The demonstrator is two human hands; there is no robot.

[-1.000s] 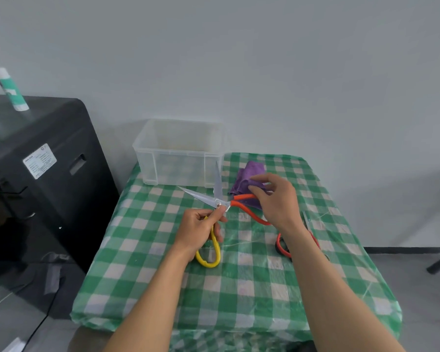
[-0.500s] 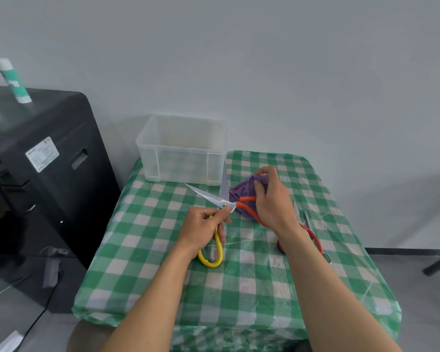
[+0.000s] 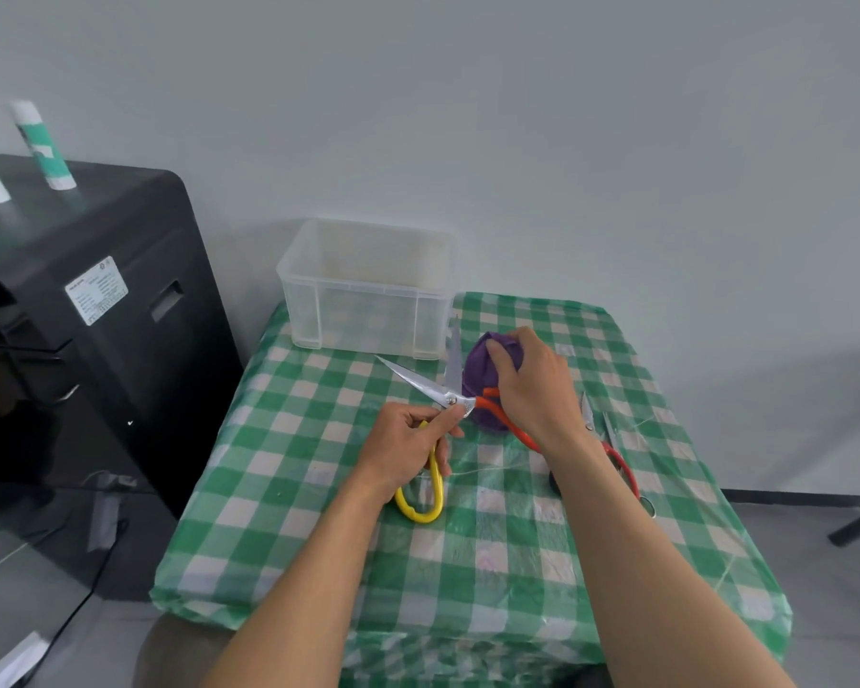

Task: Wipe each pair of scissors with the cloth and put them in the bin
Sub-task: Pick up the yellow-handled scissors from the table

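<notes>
Left hand (image 3: 408, 439): fingers curled, thumb and forefinger pinching the scissors (image 3: 420, 384) just behind the pivot.
Right hand (image 3: 534, 389): palm down, fingers (image 3: 500, 350) curled over the purple cloth (image 3: 482, 374), gripping it.
Forearms: both bare, stretched forward, converging.
Hands: near each other, not touching.

Open yellow-and-orange scissors (image 3: 449, 400) touch bunched purple cloth (image 3: 482, 372); clear bin (image 3: 363, 317) behind.

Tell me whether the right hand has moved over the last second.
Yes. The right hand has shifted slightly left, toward the clear bin, and its fingers have curled down onto the purple cloth, gripping it.
</notes>
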